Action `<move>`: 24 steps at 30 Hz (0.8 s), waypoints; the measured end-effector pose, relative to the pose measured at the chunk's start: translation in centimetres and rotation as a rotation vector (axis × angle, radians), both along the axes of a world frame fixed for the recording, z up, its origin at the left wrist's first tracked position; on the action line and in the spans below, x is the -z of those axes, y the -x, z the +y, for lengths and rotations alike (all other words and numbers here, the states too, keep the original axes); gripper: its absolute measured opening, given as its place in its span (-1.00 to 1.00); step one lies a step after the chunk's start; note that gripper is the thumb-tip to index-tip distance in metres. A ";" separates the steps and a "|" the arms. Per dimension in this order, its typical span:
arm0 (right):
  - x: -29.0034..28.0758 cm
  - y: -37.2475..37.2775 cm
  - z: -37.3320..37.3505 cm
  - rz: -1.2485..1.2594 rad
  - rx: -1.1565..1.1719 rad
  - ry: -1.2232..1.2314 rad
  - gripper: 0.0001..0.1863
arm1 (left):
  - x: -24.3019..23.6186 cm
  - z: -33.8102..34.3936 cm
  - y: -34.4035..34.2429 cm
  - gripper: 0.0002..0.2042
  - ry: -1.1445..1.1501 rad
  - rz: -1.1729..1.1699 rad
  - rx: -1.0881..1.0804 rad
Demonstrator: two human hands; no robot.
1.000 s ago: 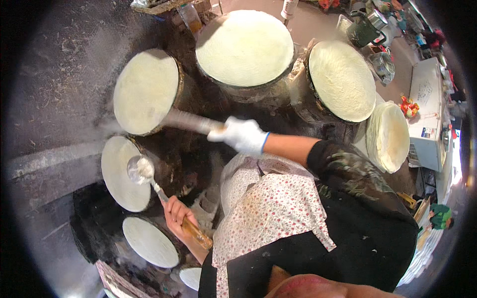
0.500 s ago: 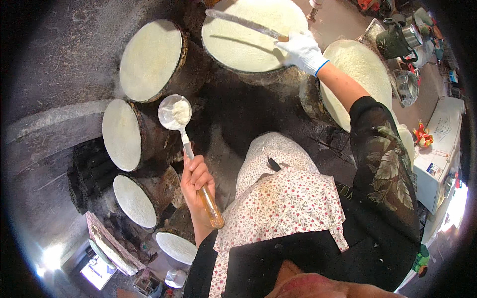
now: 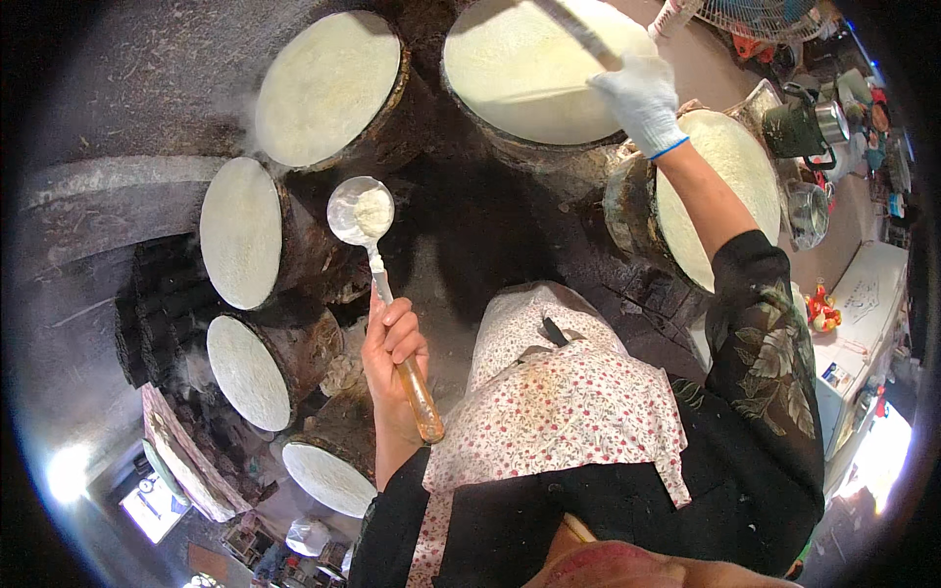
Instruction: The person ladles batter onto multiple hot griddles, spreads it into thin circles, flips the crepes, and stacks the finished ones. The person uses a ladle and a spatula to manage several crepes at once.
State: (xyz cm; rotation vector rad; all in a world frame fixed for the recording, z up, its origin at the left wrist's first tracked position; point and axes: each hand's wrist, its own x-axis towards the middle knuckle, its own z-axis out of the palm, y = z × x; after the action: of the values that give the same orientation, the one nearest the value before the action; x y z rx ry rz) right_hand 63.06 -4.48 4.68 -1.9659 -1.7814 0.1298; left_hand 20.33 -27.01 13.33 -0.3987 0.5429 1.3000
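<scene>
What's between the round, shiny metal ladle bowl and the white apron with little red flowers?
Just dark, dusty floor shows between the ladle bowl and the apron, in the head view.

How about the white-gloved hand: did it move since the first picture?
Yes: the right hand went up and rightward, from below the top-middle pale disc to its right edge.

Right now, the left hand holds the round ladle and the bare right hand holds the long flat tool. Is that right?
Not quite: the right hand isn't bare; it wears a white glove, as the head view shows. It does hold the long flat tool, and the left hand holds the round ladle.
</scene>
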 end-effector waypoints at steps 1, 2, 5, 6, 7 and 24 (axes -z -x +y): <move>-0.1 -0.2 -0.3 -0.146 -0.093 -0.200 -0.83 | 0.1 0.2 0.2 -0.61 -0.002 0.009 0.006; -0.1 -0.4 -0.5 -0.251 -0.169 -0.291 -0.89 | 0.1 0.2 0.4 -0.60 -0.007 0.020 0.005; 1.6 0.1 -2.4 -0.401 -0.180 -0.358 -0.92 | 0.5 0.4 1.1 -0.60 -0.027 0.044 0.049; 2.3 0.3 -2.7 -0.361 -0.181 -0.349 -0.89 | 0.8 0.3 1.3 -0.60 -0.024 0.038 0.048; 2.9 0.6 -3.0 -0.387 -0.148 -0.302 -0.88 | 1.1 0.4 1.6 -0.60 -0.021 0.031 0.060; -9.7 -17.6 -18.4 -0.552 0.000 -0.683 -0.81 | 2.5 -5.3 -7.7 -0.64 -0.073 0.000 0.223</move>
State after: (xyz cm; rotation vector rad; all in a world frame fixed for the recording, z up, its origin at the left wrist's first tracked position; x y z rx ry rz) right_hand 80.68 -22.83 14.33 -1.5631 -1.7936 -0.9761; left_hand 28.06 -32.27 10.81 -0.2694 0.5231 1.1019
